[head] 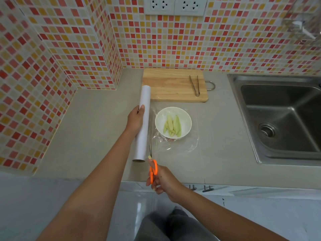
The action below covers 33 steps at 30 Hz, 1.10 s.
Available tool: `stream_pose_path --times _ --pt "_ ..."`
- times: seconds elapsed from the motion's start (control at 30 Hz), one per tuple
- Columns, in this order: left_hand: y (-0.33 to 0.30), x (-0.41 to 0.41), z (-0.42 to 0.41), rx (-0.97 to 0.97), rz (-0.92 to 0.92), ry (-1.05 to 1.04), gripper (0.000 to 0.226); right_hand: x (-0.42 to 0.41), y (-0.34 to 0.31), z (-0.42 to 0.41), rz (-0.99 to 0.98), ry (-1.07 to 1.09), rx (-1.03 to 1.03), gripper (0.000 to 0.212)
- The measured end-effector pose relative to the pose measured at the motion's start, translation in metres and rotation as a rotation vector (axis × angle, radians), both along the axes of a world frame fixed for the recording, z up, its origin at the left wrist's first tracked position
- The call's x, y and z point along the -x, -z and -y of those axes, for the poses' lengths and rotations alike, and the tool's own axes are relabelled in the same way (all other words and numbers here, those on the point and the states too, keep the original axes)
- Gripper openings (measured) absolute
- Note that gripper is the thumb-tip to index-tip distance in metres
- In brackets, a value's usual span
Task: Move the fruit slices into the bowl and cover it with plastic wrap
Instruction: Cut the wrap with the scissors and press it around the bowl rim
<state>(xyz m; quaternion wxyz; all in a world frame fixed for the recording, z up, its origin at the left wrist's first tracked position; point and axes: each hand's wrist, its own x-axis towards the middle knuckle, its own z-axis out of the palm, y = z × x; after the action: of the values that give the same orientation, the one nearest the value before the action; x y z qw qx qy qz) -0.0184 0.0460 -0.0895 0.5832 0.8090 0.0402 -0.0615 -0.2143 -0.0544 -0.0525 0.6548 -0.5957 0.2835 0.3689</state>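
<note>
A white bowl (184, 117) stands on the grey counter with several pale green fruit slices (172, 126) inside. A clear sheet of plastic wrap (192, 143) lies over the bowl and spreads onto the counter around it. My left hand (135, 119) grips the white plastic wrap roll (144, 101), which lies lengthwise just left of the bowl. My right hand (163, 181) holds orange-handled scissors (153, 168) at the near end of the roll, blades pointing along the sheet's left edge.
A wooden cutting board (166, 84) lies behind the bowl with metal tongs (194, 85) on its right side. A steel sink (278, 115) fills the right of the counter (90, 122). Tiled walls close off the back and left.
</note>
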Motion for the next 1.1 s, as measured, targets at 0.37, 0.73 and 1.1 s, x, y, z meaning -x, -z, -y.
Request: stream_pose_path --times 0.37,0.73,1.1 --pt "0.002 -0.005 0.002 0.006 -0.013 0.03 0.033 -0.004 -0.002 -0.014 0.006 0.088 0.023 0.051" --pt "0.0 -0.004 -0.004 0.002 -0.044 0.008 0.034 -0.004 0.0 -0.016 0.043 0.038 0.018 0.049" --pt "-0.001 -0.001 -0.004 0.025 -0.054 0.0 0.035 -0.001 0.018 -0.018 0.136 0.107 0.015 0.046"
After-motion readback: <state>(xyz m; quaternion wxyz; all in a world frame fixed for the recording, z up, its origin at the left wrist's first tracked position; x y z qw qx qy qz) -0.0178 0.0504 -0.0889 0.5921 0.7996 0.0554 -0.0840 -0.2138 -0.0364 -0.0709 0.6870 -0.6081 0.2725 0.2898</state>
